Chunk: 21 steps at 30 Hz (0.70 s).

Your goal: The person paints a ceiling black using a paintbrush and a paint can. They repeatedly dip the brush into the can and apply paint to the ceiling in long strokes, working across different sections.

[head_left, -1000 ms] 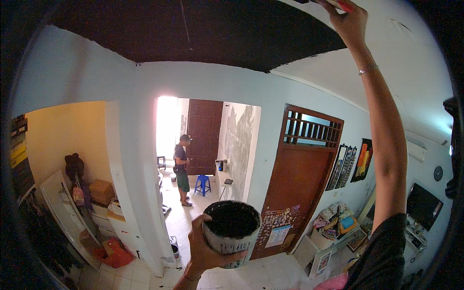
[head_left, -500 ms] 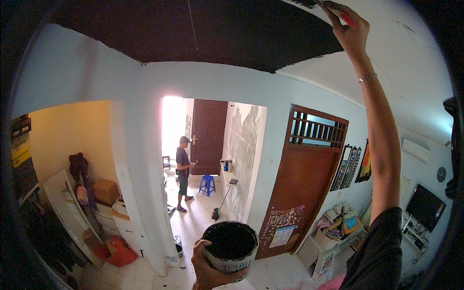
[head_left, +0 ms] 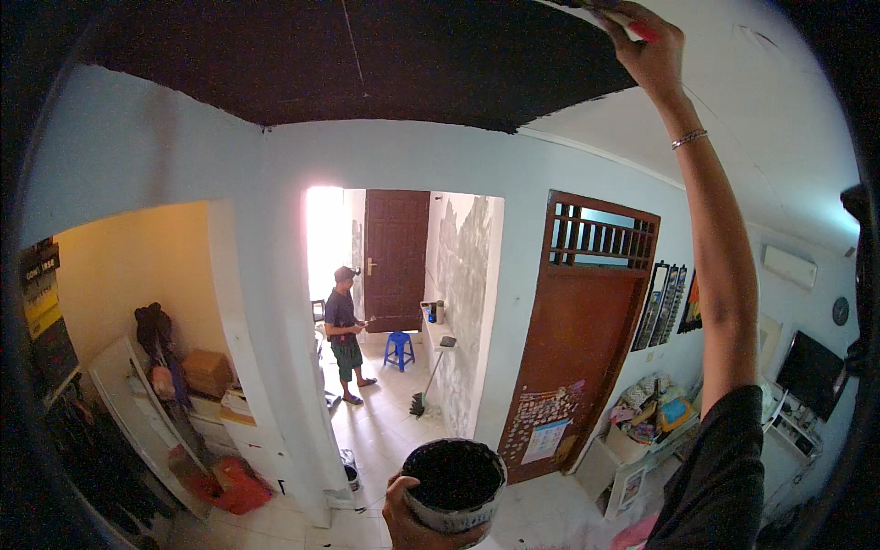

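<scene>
My left hand (head_left: 411,516) grips a round, paint-streaked pot (head_left: 456,502) at the bottom centre, with black paint inside. My right hand (head_left: 651,53) is raised to the top right, its fingers closed on a paintbrush (head_left: 643,29) with a red part on the handle. The brush's tip, partly hidden at the frame's edge, is at the border between a black-painted ceiling area (head_left: 229,55) and the white ceiling (head_left: 770,110). A thin pale line runs across the black area.
Another person (head_left: 341,321) stands in the doorway's far space near a blue stool (head_left: 400,346) and a broom (head_left: 420,403). A brown door (head_left: 568,348) and a cluttered low cabinet (head_left: 596,472) are right; an alcove (head_left: 137,257) with boxes and bags is left.
The pot in my left hand has sunk lower in view and slightly right. My right hand stays raised, shifted slightly. The other person has shifted stance, hands now held forward.
</scene>
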Available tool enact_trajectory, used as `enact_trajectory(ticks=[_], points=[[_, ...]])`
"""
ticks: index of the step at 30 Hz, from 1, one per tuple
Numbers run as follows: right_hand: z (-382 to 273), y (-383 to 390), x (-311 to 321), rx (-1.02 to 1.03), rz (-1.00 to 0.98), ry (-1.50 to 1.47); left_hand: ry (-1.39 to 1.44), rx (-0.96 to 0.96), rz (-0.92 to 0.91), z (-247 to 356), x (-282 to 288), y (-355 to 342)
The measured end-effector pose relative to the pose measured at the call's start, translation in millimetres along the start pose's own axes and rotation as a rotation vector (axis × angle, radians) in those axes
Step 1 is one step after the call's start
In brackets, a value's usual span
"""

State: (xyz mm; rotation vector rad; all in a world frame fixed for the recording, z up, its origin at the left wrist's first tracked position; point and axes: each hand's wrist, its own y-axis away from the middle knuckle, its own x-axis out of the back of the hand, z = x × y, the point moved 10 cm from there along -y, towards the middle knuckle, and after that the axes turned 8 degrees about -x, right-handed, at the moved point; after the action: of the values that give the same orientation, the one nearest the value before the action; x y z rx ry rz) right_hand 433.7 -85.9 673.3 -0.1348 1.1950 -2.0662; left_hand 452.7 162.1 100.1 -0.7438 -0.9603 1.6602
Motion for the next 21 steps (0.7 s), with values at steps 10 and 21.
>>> enact_trajectory(ticks=[10, 21], points=[[5, 3, -5, 0.033, 0.076, 0.098, 0.025, 0.016, 0.025, -5, 1, 13], [20, 8, -21, -0.032, 0.049, 0.086, -0.023, 0.043, 0.044, 3, -9, 22]])
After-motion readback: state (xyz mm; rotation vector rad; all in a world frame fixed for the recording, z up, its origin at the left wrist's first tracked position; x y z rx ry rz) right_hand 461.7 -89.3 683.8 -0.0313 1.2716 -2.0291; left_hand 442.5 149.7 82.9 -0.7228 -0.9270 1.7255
